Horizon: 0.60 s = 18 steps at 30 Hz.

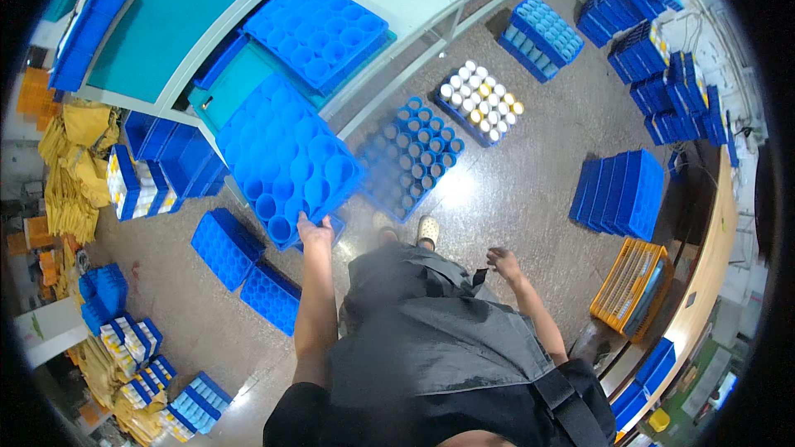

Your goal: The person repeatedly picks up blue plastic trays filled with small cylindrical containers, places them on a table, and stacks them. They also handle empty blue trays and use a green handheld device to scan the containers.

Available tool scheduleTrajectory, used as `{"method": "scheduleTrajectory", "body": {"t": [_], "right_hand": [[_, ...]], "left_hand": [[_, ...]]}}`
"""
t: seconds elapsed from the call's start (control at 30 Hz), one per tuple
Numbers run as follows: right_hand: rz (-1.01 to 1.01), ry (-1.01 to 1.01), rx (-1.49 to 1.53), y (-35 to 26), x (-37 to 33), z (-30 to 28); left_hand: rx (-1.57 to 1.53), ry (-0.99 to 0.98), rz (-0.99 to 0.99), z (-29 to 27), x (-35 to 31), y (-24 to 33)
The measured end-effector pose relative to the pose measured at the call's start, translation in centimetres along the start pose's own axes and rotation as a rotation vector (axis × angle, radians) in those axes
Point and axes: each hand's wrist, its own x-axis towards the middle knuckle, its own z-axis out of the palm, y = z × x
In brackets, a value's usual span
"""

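Note:
My left hand (315, 233) grips the near corner of a blue plastic tray with rows of round pockets (281, 157), its thumb on the edge. The tray slants across the front of the bench, over its teal shelf; whether it rests on the shelf is hard to tell. A second, similar blue tray (319, 29) sits farther back on that shelf. My right hand (502, 263) hangs in the air at my right side, holding nothing, its fingers bent and slightly apart. Beyond my feet, a blue tray with round pockets (414, 157) stands on the floor.
A crate of white- and yellow-topped cylinders (479, 103) and a crate of light blue cylinders (542, 37) stand on the floor ahead. Blue crates (617, 194) and a yellow basket (631, 288) are at right. More blue trays (225, 248) lie left, near yellow sacks (79, 165).

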Motion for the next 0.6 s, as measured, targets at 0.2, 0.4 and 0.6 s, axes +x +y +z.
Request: {"method": "scheduleTrajectory", "body": {"t": [0.2,0.4,0.6], "right_hand": [[0.015,0.096,0.098,-1.2,0.1,1.6],[0.146,-0.057,0.349,-4.1,1.3,5.2],[-0.083,-0.075,-0.068,-10.8,6.4,1.6]], "left_hand": [[-0.221,-0.359,0.171,9.7,-2.9,5.8],[0.482,-0.553,0.113,7.0,5.8,4.1],[1.533,-0.392,0.270,-10.4,15.2,-5.7]]}}
